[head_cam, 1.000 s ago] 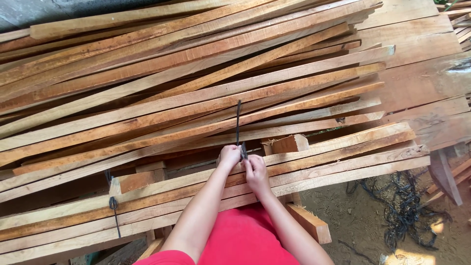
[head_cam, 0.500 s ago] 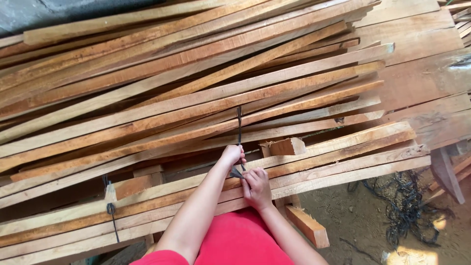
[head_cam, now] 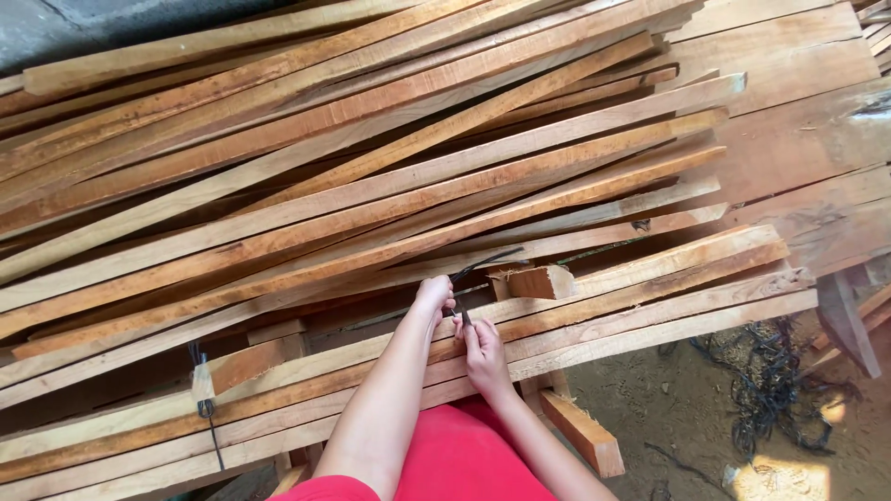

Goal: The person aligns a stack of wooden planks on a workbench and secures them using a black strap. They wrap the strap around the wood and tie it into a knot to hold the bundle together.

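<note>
Atop rough wooden slats [head_cam: 575, 306], both hands' grips, left hand [head_cam: 433, 299] and right hand [head_cam: 484, 351], pinch thin black strap [head_cam: 469, 275].

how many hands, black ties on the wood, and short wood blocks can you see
hands: 2, left hand and right hand
black ties: 2, black strap at the hands, tied strap further left
short wood blocks: 2, block, block
total: 6

I see rough-sawn, matt wooden slats [head_cam: 371, 199], orange-brown with splintery edges. The strap [head_cam: 478, 266] at my fingers [head_cam: 444, 295] looks like dark, slightly glossy plastic. The ground [head_cam: 687, 408] is dusty, gritty dirt.
</note>
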